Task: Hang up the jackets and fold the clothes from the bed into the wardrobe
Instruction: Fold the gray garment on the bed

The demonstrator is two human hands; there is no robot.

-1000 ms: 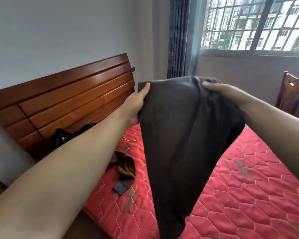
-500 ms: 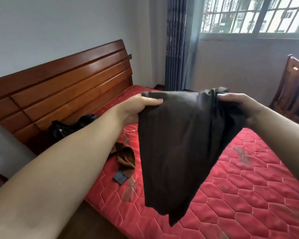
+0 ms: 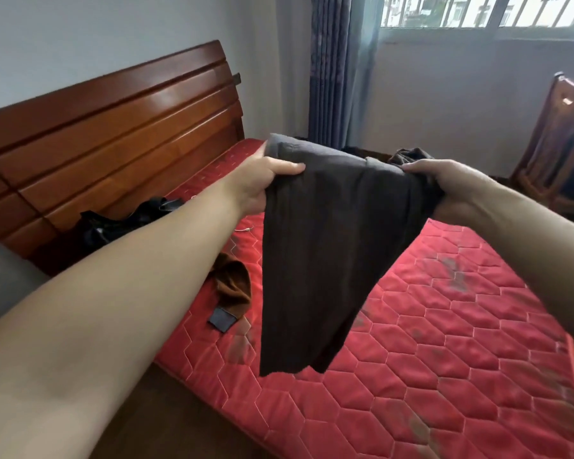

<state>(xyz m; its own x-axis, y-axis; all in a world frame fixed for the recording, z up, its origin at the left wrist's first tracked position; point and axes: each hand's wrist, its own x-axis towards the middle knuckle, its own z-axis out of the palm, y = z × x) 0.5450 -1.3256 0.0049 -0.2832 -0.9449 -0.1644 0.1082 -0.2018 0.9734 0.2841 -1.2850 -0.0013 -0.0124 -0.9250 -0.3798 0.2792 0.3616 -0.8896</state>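
Dark grey-brown fabric, looks like a folded garment (image 3: 318,253), is hanging in mid-air above the red quilted mattress (image 3: 444,342), stretched out between both hands by its top edge. Its lower end tapers down and dangles over the near part of the bed, and I can't tell if it touches the mattress. Left hand (image 3: 262,183) grips the top left corner, thumb lying flat across the front of the cloth and the other fingers tucked behind it, so they're hidden. Right hand (image 3: 444,180) pinches the top right corner, where the fabric bunches up under the thumb and against the palm, fingers curled round the back. Both are clearly clamped onto the cloth, nothing loose. Further out, a brown garment (image 3: 232,286) with a dark tag lies crumpled on the mattress just left of the hanging piece, and a black garment (image 3: 126,220) sits heaped against the wooden headboard (image 3: 113,127) at the far left. Far side has a blue curtain (image 3: 332,67) next to the window (image 3: 484,11), and a wooden chair (image 3: 557,144) stands at the right edge.
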